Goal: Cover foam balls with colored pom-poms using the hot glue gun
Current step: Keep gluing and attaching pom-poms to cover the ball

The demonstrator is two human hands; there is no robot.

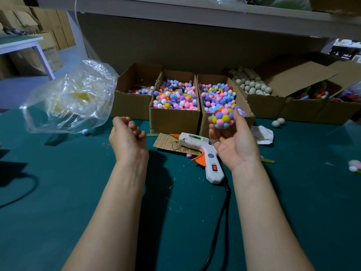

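Right hand holding up a pom-pom-covered ball

The right hand (pixel 234 141) is gripping the ball (pixel 223 118) in curled fingers, just in front of the pom-pom boxes (pixel 174 116). The left hand (pixel 127 136) is hovering with its fingers curled in, holding nothing visible. The glue gun (pixel 203 151) is lying on the green worktop (pixel 78 192).

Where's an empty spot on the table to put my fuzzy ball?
Bare green table lies between your left arm and the cord, and outside that arm. It's crowded around the glue gun, cardboard scrap and boxes.
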